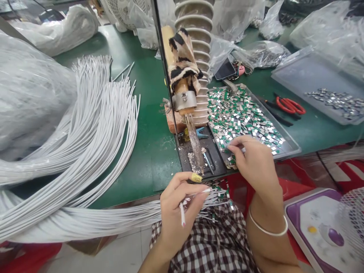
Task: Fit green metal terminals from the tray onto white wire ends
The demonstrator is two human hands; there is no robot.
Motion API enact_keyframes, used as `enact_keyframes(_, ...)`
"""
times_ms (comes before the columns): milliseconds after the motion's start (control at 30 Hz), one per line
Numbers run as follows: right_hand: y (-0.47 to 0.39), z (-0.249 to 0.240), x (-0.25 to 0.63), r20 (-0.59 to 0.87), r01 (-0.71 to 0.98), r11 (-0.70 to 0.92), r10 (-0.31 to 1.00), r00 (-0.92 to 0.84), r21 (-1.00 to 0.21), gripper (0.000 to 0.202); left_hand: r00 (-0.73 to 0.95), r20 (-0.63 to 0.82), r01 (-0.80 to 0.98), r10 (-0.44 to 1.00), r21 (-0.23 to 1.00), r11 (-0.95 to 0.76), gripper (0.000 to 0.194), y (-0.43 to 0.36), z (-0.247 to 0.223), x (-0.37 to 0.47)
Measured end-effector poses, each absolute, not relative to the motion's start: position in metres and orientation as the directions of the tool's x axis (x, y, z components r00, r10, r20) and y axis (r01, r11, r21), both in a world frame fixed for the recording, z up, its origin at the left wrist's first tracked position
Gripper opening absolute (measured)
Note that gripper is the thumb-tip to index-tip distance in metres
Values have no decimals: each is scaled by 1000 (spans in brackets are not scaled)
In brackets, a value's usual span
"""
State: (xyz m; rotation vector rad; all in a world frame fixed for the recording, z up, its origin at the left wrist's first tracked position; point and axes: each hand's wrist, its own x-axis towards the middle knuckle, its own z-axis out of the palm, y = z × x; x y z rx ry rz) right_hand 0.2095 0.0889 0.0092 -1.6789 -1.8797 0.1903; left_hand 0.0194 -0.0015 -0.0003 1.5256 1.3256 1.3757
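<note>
My left hand (180, 212) is closed round white cables (182, 214), pinching one end between thumb and fingers; yellow tape wraps one fingertip. Below it, a bundle of cables (125, 220) with small green boards at their ends lies over the lap. My right hand (253, 163) pinches at the near left side of a tray (287, 149) full of small green-and-silver connector boards (241, 113). Whatever is between its fingertips is too small to make out. Between the hands, a soldering iron (195, 144) is clamped tip down over a dark plate (218, 159) with solder bits.
Thick bunches of white cable (113, 125) cover the left of the green table (150, 151). A ribbed hose (196, 22) rises behind the iron. Red-handled pliers (290, 105) and a clear bin (284, 77) of metal parts lie right. A purple-and-white fan (315, 220) stands lower right.
</note>
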Motion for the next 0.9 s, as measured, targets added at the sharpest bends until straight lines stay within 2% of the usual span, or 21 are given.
enact_keyframes(67,73,16,203,327,765,224,945,-18,-604,9,-99,251,209,963,951,-227,9,0,1,18)
enact_keyframes(133,55,21,193,286,555,269,956,-57,-787,7,-94,220,172,971,964,-201,12,2,3,17)
enact_keyframes(200,39,23,182,298,433,296,952,-65,-851,9,-80,195,137,978,974,-183,16,5,6,17)
enact_keyframes(500,27,22,162,408,417,368,913,6,-831,14,-87,163,123,983,981,-151,20,12,15,21)
enact_keyframes(900,22,23,158,403,402,360,915,24,-842,13,-87,160,111,983,982,-150,19,11,17,21)
